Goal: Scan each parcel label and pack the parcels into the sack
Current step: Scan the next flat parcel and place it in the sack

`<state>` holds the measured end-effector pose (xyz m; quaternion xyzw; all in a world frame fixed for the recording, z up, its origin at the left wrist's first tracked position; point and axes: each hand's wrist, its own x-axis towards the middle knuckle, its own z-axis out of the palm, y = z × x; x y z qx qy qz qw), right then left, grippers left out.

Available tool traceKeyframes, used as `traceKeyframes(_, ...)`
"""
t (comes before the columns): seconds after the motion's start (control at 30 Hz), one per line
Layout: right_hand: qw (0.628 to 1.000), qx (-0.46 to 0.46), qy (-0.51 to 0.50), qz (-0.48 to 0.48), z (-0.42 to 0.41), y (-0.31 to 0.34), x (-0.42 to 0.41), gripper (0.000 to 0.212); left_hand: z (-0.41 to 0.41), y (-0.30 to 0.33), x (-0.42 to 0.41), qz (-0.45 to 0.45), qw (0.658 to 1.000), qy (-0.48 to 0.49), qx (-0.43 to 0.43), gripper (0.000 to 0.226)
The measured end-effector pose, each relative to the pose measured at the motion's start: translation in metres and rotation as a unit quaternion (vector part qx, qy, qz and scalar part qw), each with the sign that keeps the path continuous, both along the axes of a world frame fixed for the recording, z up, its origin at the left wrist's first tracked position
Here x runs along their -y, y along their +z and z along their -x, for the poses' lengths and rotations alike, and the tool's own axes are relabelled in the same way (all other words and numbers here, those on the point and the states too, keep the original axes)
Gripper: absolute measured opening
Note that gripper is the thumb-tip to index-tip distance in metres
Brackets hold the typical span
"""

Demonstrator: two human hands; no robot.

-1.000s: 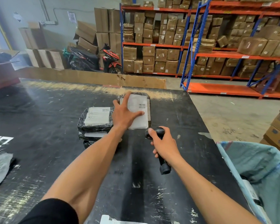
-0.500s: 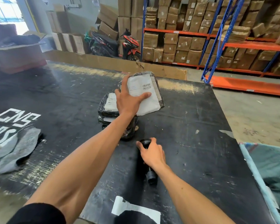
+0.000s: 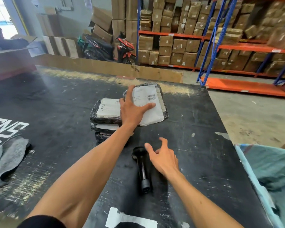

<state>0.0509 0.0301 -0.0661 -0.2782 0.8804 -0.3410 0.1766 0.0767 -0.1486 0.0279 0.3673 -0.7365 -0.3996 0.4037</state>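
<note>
Up near the far edge of the black table [image 3: 56, 102], the left hand [image 3: 132, 109] clasps a black-wrapped parcel [image 3: 152, 102] by its left side, thumb stretched across the white label, fingers curled over the far corner; whether the parcel is lifted off the table or resting on it cannot be told. Just beside it on the left, touching, sits a stack of similar black parcels [image 3: 105, 116], white labels up. Nearer the person, the right hand [image 3: 163, 158] is spread wide and holds nothing, fingers apart just right of the black barcode scanner [image 3: 142, 167], which lies flat on the table. At the table's right edge hangs the teal sack [image 3: 270, 170], and a grey cloth [image 3: 8, 160] lies at the left edge.
</note>
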Motion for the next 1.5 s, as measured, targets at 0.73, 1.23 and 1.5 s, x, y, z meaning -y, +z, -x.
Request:
traceKeyframes(0.73,0.947,0.097,-0.096,0.290,0.214,0.010,-0.290,0.088,0.193,-0.080,-0.270,-0.193,0.899,-0.380,0.101,0.096)
traceKeyframes(1.23,0.925,0.208,-0.208,0.241,0.313,-0.103,-0.411,0.091,0.244,-0.178,-0.340,0.243,0.822,-0.353,0.374,0.086)
traceKeyframes(1.5,0.926,0.304,-0.154,0.162,0.330,-0.193,-0.367,0.089,0.248,-0.179,-0.342,0.265,0.815,-0.331,0.394,0.085)
